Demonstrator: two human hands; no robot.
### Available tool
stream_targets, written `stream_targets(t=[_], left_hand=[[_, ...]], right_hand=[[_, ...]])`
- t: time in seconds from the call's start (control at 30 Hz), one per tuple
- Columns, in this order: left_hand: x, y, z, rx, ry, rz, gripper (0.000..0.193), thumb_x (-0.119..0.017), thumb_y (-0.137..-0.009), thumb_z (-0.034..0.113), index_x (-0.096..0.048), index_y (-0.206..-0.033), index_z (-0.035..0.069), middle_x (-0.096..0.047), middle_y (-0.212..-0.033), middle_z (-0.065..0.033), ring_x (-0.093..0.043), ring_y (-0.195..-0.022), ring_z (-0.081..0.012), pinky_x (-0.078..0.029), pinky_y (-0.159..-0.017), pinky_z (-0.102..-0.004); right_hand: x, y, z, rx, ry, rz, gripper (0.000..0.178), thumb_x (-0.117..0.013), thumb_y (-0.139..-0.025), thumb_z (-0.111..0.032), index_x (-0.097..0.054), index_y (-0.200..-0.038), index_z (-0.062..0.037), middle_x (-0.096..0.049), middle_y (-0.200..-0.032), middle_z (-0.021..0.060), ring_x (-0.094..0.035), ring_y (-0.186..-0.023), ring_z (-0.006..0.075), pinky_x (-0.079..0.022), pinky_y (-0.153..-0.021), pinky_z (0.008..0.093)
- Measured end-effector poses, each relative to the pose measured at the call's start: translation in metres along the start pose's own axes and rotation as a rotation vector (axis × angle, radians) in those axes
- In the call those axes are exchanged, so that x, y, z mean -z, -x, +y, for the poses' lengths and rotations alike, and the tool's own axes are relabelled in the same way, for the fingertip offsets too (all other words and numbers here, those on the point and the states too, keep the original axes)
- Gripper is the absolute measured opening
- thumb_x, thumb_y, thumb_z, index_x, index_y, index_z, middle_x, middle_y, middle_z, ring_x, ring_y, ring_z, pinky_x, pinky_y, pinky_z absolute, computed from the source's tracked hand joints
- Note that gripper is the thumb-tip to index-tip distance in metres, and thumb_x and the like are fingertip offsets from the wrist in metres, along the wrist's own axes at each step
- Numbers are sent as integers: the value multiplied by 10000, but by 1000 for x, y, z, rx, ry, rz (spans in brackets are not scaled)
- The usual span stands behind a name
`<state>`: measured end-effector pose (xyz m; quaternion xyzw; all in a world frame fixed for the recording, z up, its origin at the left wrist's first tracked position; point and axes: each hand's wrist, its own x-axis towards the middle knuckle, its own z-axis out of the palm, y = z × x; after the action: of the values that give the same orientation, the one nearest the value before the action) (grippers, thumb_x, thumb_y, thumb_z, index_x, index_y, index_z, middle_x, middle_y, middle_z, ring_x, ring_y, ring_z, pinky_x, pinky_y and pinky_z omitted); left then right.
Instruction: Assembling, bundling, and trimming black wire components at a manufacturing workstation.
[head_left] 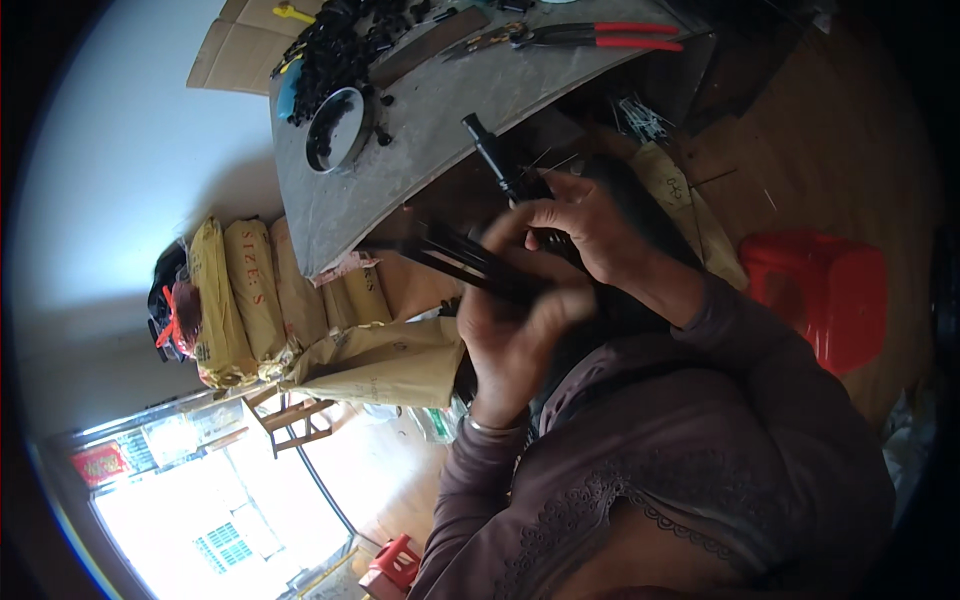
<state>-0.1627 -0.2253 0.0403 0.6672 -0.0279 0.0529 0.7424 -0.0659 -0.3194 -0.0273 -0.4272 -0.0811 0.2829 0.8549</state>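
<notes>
Between my body and the near edge of the grey, flat-topped table [420,130], I have my two hands close together, the work in hand held off the surface. My right hand [600,230] is closed, thumb and fingers pinched round the near end of a slim, stepped black cylinder [487,150], whose free end points away to the far left and shows against the table top. My left hand [512,335], nearer and lower, is curled round some long, slender dark strips [455,262] that jut out leftward; its fingers are blurred, so I cannot tell how tightly they press, or whether strips and cylinder touch. My worry is the right-hand pinch: since I have the cylinder by one end only, a knock on its free end could swing it or twist it loose. The strips could fan apart or slide out if my left fingers slacken, their ends having no visible support. With my hands this close, one piece could also snag the other. Anything dropped would probably land in the dark gap under the table edge, hard to spot black on black, or roll right toward the bundle of thin pale rods [640,118]. Reaching far over the table carries its own risk: a sleeve might catch the red-handled metal shears [600,38] or tip the round, shallow, pale dish [345,128].
</notes>
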Motion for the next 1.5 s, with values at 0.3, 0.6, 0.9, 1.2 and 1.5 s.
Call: stream_targets(t=[0.3,0.6,0.9,1.2,1.5], left_hand=[[28,-44,-21,44,-160,473,294,-681,-833,45,-634,-1105,-54,-676,-939,-44,-592,-856,-75,-469,-774,-209],[22,-32,-24,-42,-236,495,293,-669,-839,45,-630,-1113,-50,-686,-939,-65,-615,-856,-97,-468,-820,-229],[11,-27,-25,-133,-270,424,289,-645,-851,31,-625,-1134,-25,-682,-955,-59,-609,-879,-99,-462,-831,-229],[18,-34,-7,28,-434,398,283,-652,-856,68,-627,-1124,-22,-677,-950,-45,-588,-881,-81,-459,-815,-230],[25,-41,-17,46,-160,303,292,-667,-843,81,-629,-1112,-25,-666,-975,-64,-593,-907,-121,-456,-846,-257]], right_hand=[[-24,-2,22,374,216,145,332,-624,-853,-14,-578,-1180,8,-631,-870,35,-588,-781,78,-486,-658,204],[3,3,-9,319,662,12,228,-740,-778,-105,-630,-963,-29,-618,-760,-6,-566,-649,60,-450,-582,215],[22,-14,-34,-219,359,-284,247,-759,-739,-261,-677,-826,-46,-605,-683,-19,-546,-586,74,-410,-540,211],[11,-14,-42,-171,526,-304,256,-762,-723,-271,-671,-812,-50,-589,-694,-20,-542,-622,67,-418,-550,233],[24,-26,-30,-293,429,-380,303,-772,-713,-197,-606,-920,-50,-586,-743,-10,-542,-632,69,-412,-538,209]])
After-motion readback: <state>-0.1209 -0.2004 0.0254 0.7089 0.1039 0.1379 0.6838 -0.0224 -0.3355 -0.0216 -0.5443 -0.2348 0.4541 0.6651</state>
